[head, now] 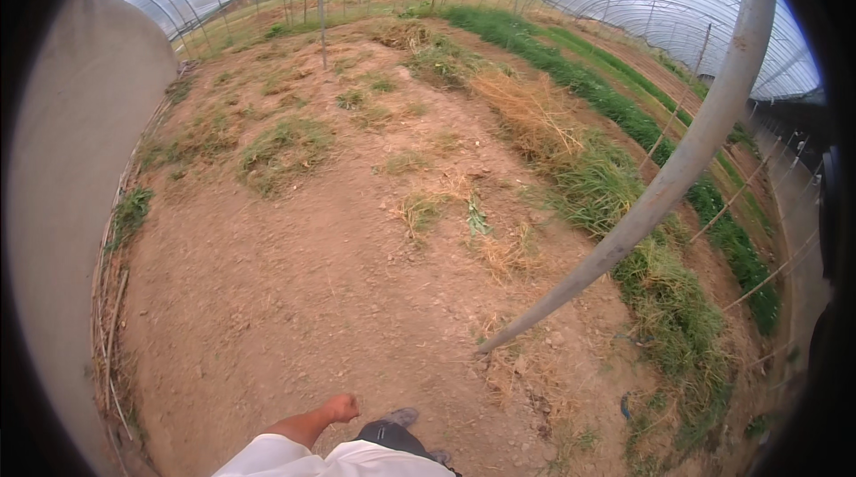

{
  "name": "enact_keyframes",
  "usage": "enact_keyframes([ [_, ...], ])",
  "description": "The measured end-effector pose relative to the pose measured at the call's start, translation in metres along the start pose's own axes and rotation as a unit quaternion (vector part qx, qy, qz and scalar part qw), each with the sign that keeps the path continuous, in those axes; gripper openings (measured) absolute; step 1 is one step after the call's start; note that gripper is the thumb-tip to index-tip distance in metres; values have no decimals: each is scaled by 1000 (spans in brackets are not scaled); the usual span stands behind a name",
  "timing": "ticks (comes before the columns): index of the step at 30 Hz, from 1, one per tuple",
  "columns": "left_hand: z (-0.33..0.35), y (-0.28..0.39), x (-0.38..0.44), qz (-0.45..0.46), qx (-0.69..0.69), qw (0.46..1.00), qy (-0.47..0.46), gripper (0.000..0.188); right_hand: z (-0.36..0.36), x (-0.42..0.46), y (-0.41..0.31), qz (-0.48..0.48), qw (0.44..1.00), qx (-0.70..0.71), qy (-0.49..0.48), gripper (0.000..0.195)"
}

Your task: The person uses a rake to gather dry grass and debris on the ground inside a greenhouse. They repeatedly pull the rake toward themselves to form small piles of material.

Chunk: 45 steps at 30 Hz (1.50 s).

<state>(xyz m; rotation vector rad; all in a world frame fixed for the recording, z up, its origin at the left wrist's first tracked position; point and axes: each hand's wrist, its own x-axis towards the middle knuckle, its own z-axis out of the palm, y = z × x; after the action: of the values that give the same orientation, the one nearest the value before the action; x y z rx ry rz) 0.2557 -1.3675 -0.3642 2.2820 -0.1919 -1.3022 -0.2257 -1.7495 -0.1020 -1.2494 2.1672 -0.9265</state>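
Observation:
My left hand (pixel 342 407) hangs before my body, low in the view, with its fingers curled in and nothing seen in it. Bare, dry soil (pixel 287 316) lies beneath it. Close by are my dark trouser leg (pixel 394 438) and a grey shoe (pixel 403 417). My right hand is out of view. Ahead on the ground are tufts of cut or wilting grass (pixel 284 149), a patch of dry straw (pixel 505 256) and a limp green plant (pixel 477 217).
A thick metal pole (pixel 602 256) rises from the soil at right. Beyond it runs a heap of pulled weeds (pixel 602 189), then green crop rows (pixel 568 76). A plain wall (pixel 73 142) borders the left, with thin canes (pixel 114 336) along its foot. Arched greenhouse ribs (pixel 642 2) span overhead.

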Motion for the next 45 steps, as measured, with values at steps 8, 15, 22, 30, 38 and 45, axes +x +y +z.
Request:
enact_keyframes([
  [8,-76,224,-78,156,-283,945,-51,44,1,-9,-15,2,998,-13,-55,42],
  [15,-146,373,-186,558,-346,740,-142,67,-3,1,12,-24,999,-26,-40,43],
  [22,-175,423,-281,735,-268,611,-118,84,-9,1,25,-7,997,30,-68,42],
  [30,-165,439,-328,844,-273,453,87,79,-18,5,36,-19,997,66,-29,39],
  [38,-115,471,-413,754,-533,375,-86,41,-8,5,34,-50,997,50,-18,31],
  [45,-91,469,-373,841,-406,286,-216,57,-14,24,75,-88,992,62,65,28],
])
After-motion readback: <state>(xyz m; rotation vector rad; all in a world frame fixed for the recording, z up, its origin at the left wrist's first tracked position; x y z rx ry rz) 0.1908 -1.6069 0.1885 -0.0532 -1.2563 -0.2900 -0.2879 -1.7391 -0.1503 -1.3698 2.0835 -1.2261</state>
